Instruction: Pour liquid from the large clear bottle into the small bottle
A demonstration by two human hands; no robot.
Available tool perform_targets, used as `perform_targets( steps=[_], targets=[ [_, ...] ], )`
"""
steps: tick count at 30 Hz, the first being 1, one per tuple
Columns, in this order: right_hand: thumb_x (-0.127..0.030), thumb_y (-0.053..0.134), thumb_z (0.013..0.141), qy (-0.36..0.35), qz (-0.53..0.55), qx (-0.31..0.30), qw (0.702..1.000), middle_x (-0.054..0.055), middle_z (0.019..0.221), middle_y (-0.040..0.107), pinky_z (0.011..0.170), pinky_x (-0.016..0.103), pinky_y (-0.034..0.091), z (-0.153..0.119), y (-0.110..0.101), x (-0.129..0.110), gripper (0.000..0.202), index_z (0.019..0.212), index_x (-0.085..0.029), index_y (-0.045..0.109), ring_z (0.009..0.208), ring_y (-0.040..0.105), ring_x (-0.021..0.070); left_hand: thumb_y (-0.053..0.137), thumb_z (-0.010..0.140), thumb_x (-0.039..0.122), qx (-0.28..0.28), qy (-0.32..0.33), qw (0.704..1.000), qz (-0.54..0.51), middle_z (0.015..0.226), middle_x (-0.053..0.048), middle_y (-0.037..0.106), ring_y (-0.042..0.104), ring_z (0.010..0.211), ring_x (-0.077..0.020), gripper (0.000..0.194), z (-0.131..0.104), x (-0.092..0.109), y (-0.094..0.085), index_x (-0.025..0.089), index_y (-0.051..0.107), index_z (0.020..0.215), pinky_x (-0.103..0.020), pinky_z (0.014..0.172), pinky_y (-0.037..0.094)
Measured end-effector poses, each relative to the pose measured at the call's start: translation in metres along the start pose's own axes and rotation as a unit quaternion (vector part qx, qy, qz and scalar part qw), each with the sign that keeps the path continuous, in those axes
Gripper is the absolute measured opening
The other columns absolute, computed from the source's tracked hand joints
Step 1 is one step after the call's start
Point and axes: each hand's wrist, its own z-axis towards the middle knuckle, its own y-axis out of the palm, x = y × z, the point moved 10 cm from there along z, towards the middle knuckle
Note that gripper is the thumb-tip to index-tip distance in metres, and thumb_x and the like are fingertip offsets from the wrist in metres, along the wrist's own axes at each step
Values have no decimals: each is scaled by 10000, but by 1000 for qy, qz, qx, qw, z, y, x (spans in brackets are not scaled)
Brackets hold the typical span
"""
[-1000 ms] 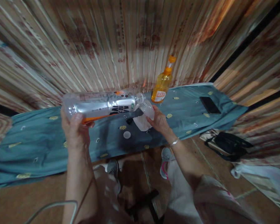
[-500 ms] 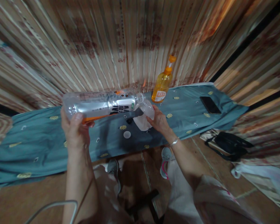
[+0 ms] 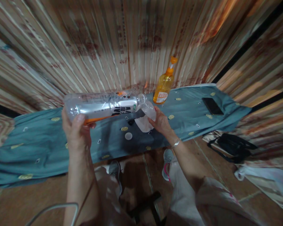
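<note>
Head cam, looks fwd-down, close.

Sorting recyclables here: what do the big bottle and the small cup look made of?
Big bottle: probably clear, glossy plastic; the cloth shows through it, and it has a printed label. Small cup in the right hand: thin translucent plastic, seemingly; milky and see-through.

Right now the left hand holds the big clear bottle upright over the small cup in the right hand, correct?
Not quite: in the head view the left hand holds the big clear bottle lying sideways, its mouth at the small cup in the right hand.
</note>
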Motion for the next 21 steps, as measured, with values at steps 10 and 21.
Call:
perform_targets(
  steps=[10, 21],
  targets=[
    [-335, 595, 876, 0, 5, -6, 1000, 245, 1235, 638, 980, 504, 515, 0, -1, -2, 631, 1403, -57, 387, 1117, 638, 343, 793, 468, 435, -6, 5, 1000, 20, 885, -12, 629, 492, 562, -86, 606, -1, 3, 3, 223, 671, 1022, -224, 467, 441],
    [-335, 608, 865, 1, 13, -2, 1000, 251, 1262, 632, 978, 504, 521, 0, 0, 1, 632, 1396, -65, 400, 1141, 636, 340, 779, 458, 351, 14, -8, 1000, 9, 873, -38, 616, 522, 565, -109, 551, -3, 5, 1, 185, 652, 968, -189, 394, 305]
  ],
)
